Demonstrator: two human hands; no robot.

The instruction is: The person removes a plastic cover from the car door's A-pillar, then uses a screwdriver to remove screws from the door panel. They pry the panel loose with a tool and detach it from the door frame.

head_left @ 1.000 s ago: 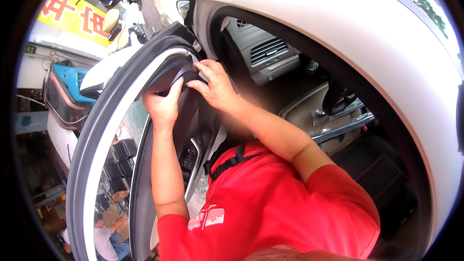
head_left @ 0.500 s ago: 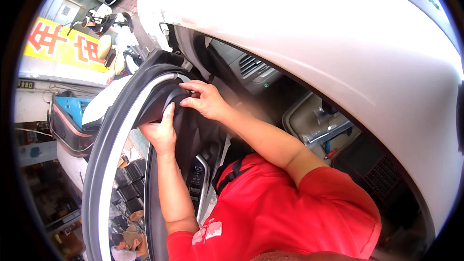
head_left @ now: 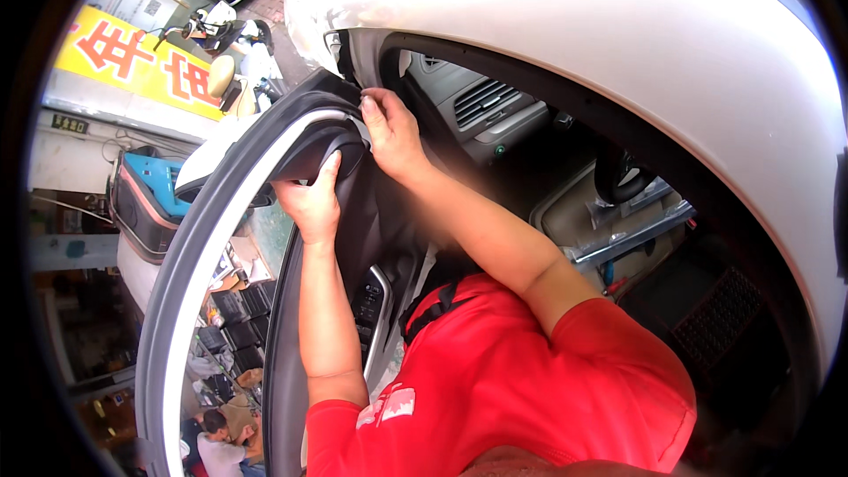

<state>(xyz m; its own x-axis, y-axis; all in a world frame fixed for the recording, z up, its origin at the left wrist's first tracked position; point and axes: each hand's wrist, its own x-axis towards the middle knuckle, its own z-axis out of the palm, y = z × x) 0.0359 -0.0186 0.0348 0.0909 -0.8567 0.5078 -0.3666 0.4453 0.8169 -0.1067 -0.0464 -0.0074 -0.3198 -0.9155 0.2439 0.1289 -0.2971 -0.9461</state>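
The left hand (head_left: 311, 205) is at a black corner piece (head_left: 309, 148) at the top front of the open car door (head_left: 349, 243), inside the silver window frame (head_left: 210, 225). Its thumb points up and lies against the piece, spread away from the other fingers. Those fingers go under the lower edge and are partly hidden, so I cannot tell if they are clamped on it. The right hand (head_left: 394, 140) is up at the door's front edge. Its thumb and first finger are close together there; I cannot tell if they pinch anything. The piece's long way slants from low left to high right, with its round end at the upper right.
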